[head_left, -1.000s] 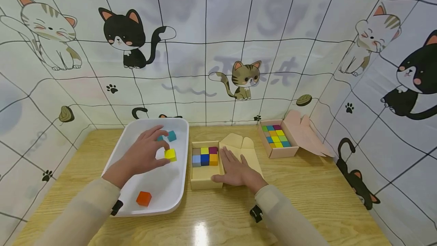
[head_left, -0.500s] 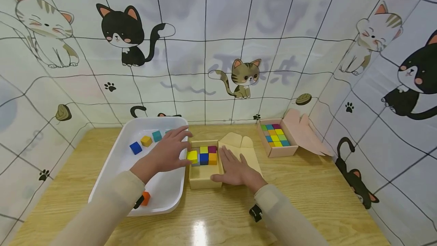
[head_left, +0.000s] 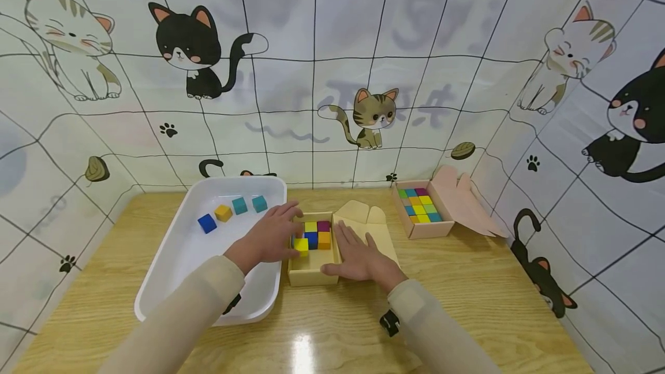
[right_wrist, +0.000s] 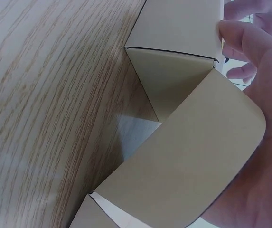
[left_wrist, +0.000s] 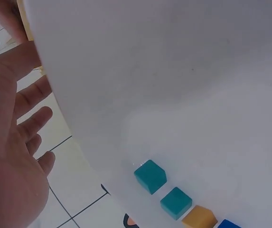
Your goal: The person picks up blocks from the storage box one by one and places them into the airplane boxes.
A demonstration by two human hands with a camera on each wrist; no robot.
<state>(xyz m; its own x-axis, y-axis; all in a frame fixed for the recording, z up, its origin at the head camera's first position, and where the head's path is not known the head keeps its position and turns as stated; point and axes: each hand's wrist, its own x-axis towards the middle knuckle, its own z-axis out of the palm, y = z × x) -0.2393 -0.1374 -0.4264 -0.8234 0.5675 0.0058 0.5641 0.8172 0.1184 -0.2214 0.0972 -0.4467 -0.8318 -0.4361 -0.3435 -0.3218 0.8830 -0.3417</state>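
Observation:
My left hand [head_left: 266,236] pinches a yellow cube [head_left: 301,246] between thumb and fingers, over the left part of a small cream cardboard box [head_left: 314,277]. Inside that box sit several coloured cubes, among them a dark blue cube [head_left: 311,240], an orange cube [head_left: 324,239] and a dark red cube [head_left: 324,226]. Its front part shows bare cardboard. Fingers spread, my right hand [head_left: 358,255] rests on the box's right edge and its opened lid [head_left: 381,235]. In the left wrist view the tray's wall hides my left fingertips and the cube.
Left of the box stands a white tray [head_left: 176,264] with two teal cubes [head_left: 239,205], a yellow-orange cube [head_left: 223,213] and a blue cube [head_left: 206,223]. A pink box [head_left: 432,231] full of coloured cubes lies open at the back right, near the cat-printed wall.
My left hand has carried the yellow cube rightward from the tray to the cream box and lowered it there. My right hand has stayed in place. The left sleeve now covers the tray's orange-red cube.

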